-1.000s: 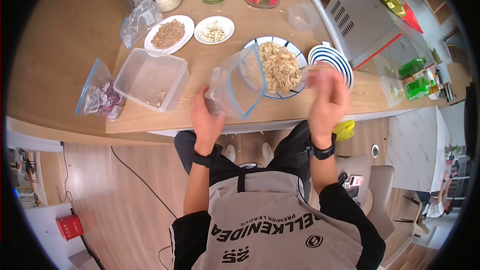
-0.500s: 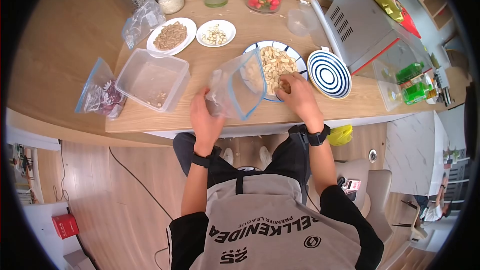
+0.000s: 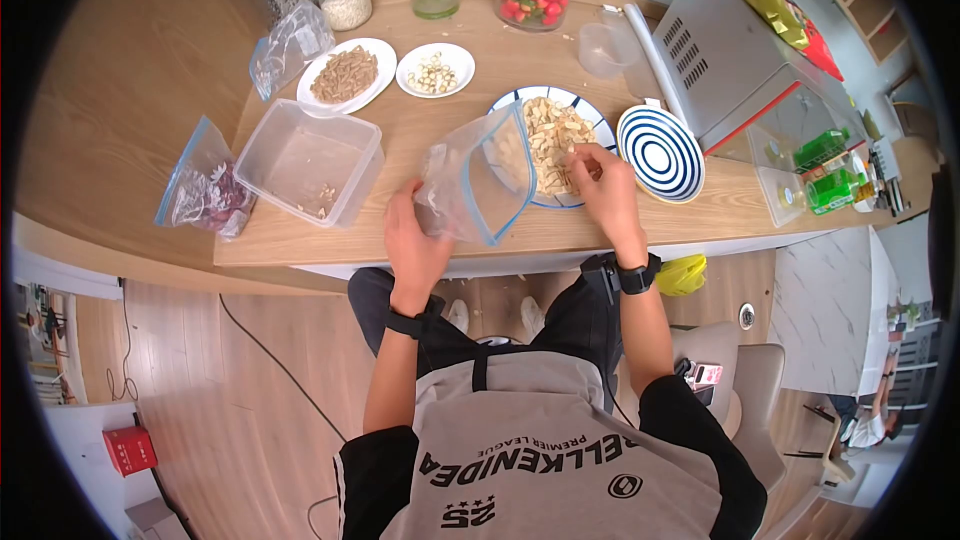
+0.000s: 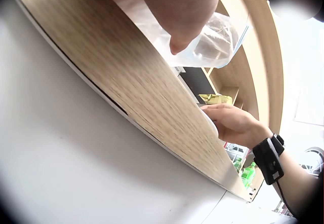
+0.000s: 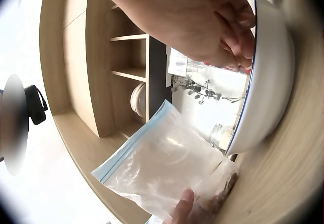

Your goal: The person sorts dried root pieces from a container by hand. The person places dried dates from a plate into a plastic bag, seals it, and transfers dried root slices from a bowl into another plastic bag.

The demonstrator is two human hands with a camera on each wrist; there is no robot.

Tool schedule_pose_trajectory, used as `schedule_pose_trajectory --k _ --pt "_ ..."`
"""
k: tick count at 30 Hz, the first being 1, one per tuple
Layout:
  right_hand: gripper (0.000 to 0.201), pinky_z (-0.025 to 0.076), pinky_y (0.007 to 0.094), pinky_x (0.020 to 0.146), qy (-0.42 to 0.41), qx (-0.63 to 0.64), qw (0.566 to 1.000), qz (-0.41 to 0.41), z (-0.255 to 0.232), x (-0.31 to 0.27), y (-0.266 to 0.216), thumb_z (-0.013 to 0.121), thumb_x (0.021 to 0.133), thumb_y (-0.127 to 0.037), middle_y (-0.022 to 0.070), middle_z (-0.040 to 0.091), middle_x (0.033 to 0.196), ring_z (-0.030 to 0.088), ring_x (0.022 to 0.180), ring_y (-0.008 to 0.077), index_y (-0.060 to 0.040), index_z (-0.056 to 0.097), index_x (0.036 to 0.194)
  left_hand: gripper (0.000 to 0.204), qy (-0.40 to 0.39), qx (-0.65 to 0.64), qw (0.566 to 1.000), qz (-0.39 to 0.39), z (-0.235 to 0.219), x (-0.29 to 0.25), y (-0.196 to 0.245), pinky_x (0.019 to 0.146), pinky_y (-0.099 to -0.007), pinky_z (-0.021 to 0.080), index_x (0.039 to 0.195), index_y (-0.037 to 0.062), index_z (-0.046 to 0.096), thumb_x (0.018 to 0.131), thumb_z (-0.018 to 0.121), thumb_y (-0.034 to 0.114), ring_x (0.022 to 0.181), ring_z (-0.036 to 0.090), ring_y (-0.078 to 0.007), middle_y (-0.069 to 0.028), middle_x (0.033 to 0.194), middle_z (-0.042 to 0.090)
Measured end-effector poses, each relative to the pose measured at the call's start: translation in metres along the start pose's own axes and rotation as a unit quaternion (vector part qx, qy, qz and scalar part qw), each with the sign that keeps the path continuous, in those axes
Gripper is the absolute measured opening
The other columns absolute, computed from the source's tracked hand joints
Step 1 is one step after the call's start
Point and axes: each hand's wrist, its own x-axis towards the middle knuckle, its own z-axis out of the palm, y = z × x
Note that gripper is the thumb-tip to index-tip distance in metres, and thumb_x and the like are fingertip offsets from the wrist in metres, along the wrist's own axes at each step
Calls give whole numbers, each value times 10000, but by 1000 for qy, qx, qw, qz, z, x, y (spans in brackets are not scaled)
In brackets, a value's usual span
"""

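Left hand (image 3: 416,252) clamped on side of clear zip bag (image 3: 452,185), probably steadying open mouth. Bag beside bowl (image 3: 593,117) on bench (image 3: 420,123), likely for short reach from pale slices (image 3: 548,125). Right hand (image 3: 612,197) above bowl, fingertips together; cannot tell whether slice pinched.
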Motion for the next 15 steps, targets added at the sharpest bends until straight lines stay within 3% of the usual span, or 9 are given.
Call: schedule_pose_trajectory --k 3,9,15 --pt "147 538 342 631 42 27 998 -34 2 0 0 715 935 -96 181 735 812 703 666 238 31 738 1006 648 -1 4 1000 -2 0 0 0 987 -476 481 1313 -17 560 790 847 237 1134 604 -424 -226 1211 648" --pt "172 503 311 585 2 9 1000 -9 -2 2 2 760 925 -130 130 703 714 634 601 170 22 744 1005 642 0 3 1000 -5 0 1 2 986 -476 482 1311 -16 564 800 847 251 1132 606 -423 -228 1207 649" --pt "186 489 318 563 -24 0 1000 -2 -3 -1 -5 786 911 -155 127 685 680 609 569 182 23 749 951 662 -5 -3 1000 -11 -1 1 2 985 -473 483 1319 -19 559 803 851 277 1132 608 -424 -230 1213 649"
